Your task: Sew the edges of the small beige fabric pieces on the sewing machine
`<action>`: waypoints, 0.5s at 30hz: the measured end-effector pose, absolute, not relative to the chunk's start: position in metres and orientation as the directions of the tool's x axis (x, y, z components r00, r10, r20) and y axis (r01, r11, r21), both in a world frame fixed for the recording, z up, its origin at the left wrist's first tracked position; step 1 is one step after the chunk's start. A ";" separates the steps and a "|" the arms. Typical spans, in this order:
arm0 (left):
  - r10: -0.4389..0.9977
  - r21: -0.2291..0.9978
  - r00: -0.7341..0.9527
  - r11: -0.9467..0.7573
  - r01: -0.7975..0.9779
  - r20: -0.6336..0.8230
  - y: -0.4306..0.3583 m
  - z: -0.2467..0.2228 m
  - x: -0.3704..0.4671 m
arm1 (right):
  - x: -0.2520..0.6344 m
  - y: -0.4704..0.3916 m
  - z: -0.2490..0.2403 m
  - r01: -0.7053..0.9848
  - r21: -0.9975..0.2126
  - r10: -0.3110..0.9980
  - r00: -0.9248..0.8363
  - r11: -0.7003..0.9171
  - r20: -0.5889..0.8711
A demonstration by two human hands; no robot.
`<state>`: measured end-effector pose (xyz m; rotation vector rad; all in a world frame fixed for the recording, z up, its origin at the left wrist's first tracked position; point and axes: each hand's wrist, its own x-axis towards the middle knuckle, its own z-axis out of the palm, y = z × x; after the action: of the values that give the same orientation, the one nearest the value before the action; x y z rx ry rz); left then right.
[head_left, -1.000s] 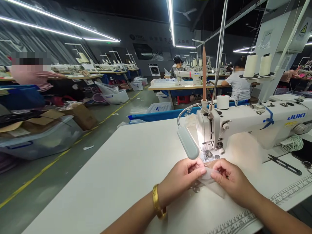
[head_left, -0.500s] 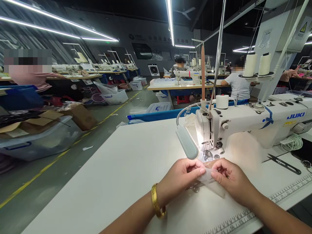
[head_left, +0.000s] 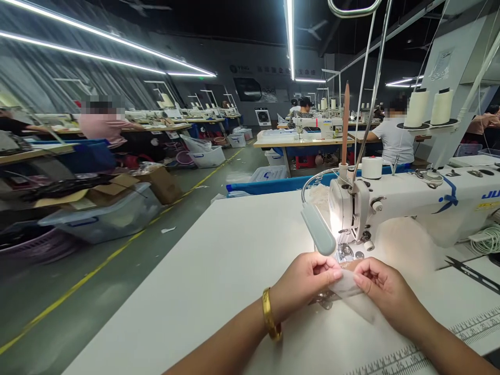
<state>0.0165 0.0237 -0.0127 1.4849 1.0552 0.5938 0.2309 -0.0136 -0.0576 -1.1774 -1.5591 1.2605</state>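
Although the view has swung left, the fabric stays before the presser foot, pinched between thumb and fingers of the left hand and right hand, so the work holds its position. Left of the table, a bin with indistinct contents bears an open carton; a basket holds dark material.

Sewing machine, snips on white tabletop
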 end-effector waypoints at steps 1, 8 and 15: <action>0.867 0.957 0.459 0.060 0.285 -0.192 0.024 -0.013 0.016 | 0.231 -0.014 -0.057 0.182 -0.981 0.966 -0.256 0.069 0.021; 0.886 0.952 0.439 0.010 0.306 -0.150 0.023 -0.011 0.017 | 0.232 -0.012 -0.061 0.231 -0.969 0.968 -0.250 0.084 0.024; 0.856 0.907 0.517 -0.201 0.370 -0.021 0.015 0.000 0.011 | 0.232 -0.023 -0.056 0.309 -0.944 0.970 -0.238 0.114 0.039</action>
<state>0.0108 0.0154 -0.0003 1.7888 1.0256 0.6289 0.2317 -0.0229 -0.0565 -1.2663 -1.6622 1.1451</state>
